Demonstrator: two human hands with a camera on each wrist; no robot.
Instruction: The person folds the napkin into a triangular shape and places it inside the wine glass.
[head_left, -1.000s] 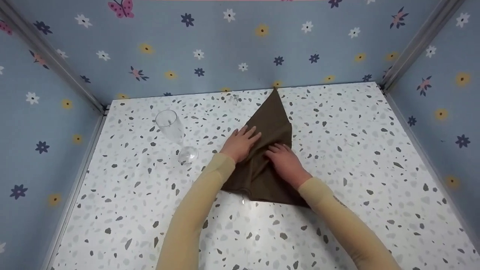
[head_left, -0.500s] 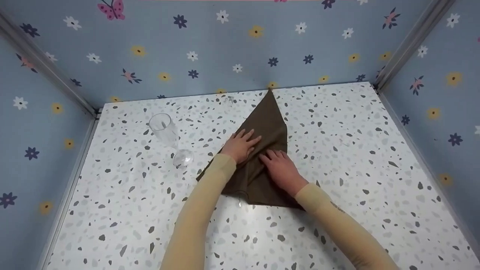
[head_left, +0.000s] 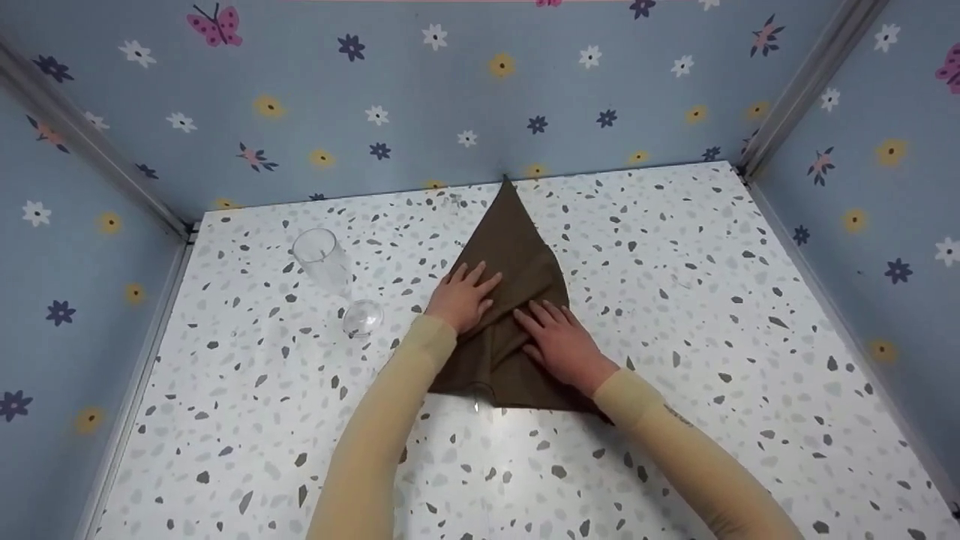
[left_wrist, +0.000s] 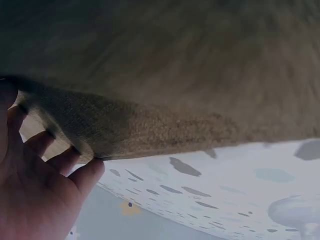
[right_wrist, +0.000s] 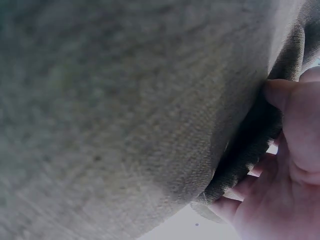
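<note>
A brown cloth napkin [head_left: 510, 232] lies folded on the speckled tabletop, its narrow tip pointing to the back wall and wrinkles running across its middle. My left hand [head_left: 459, 300] rests on its left side with the fingers spread. On the right side, my right hand [head_left: 562, 345] lies over the creased part, fingers nearly straight. In the left wrist view the fingers [left_wrist: 89, 175] touch the cloth near its edge. The right wrist view has the cloth [right_wrist: 150, 130] filling most of the picture, with the fingertips against a fold.
A clear champagne flute [head_left: 326, 266] stands on its round foot to the left of the cloth. The white speckled table [head_left: 675, 300] is enclosed by blue floral panels [head_left: 450, 90] at the back and both sides.
The napkin's far tip has swung to the left, and my left hand has moved slightly left with it. My right hand's fingers have straightened and spread on the cloth.
</note>
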